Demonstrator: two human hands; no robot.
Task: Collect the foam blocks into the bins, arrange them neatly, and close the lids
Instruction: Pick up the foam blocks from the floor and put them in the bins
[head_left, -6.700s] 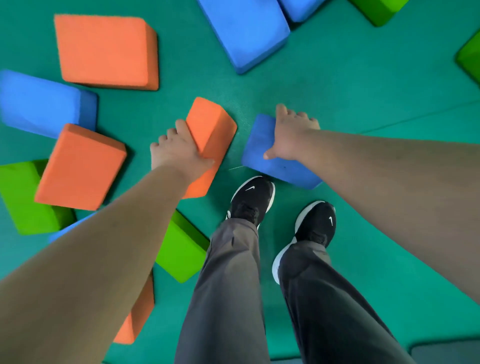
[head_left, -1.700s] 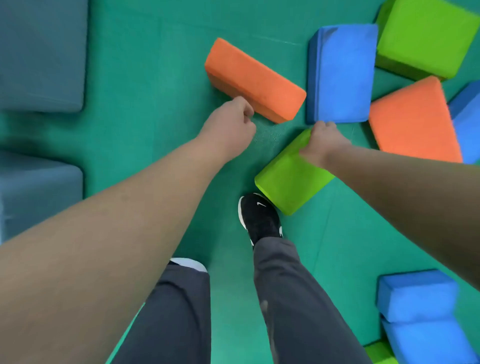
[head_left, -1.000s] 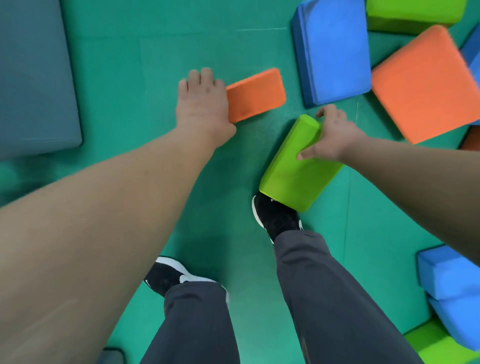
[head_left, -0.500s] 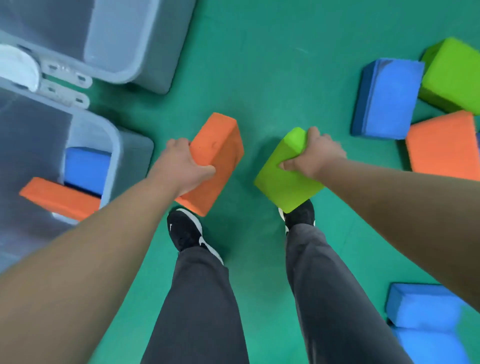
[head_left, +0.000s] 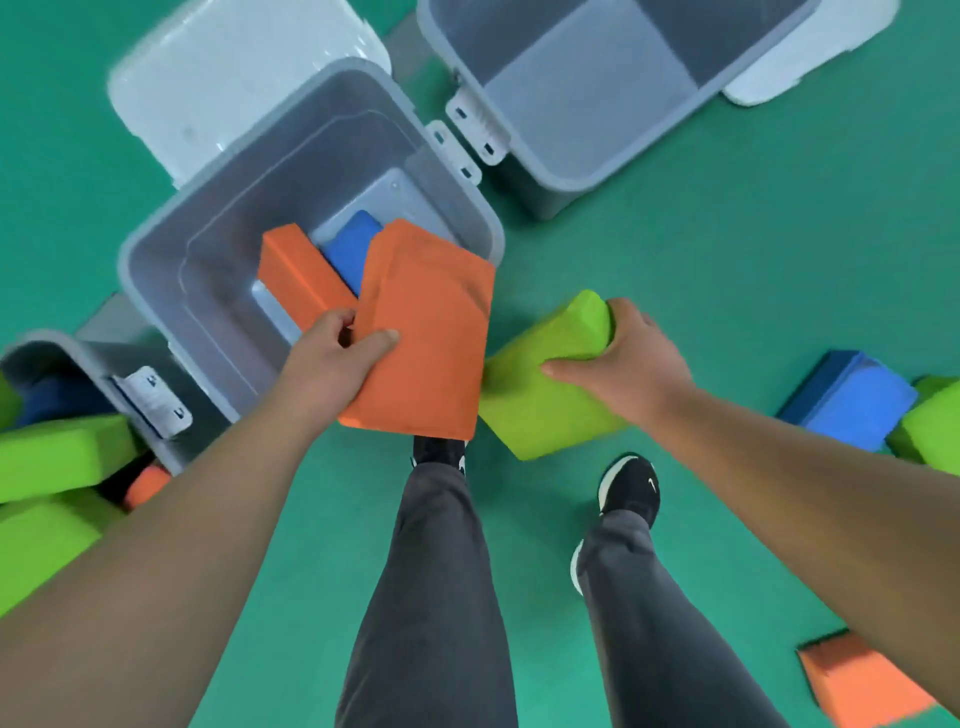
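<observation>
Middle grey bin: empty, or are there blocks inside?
Not empty. The middle grey plastic bin holds an orange foam block and a blue foam block inside.

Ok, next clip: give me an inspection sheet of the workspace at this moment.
Surface: green floor mat.
Job's things: middle bin open, holding an orange block and a blue block; far bin open, no blocks seen inside; left bin holding green blocks; loose blue block and loose orange block on the mat.
Clutter: nothing seen.
Hands: left hand grips carried orange block over the middle bin's rim; right hand grips carried green block.
Cables: nothing seen.
Surroundings: grey trousers, black shoe.
</observation>
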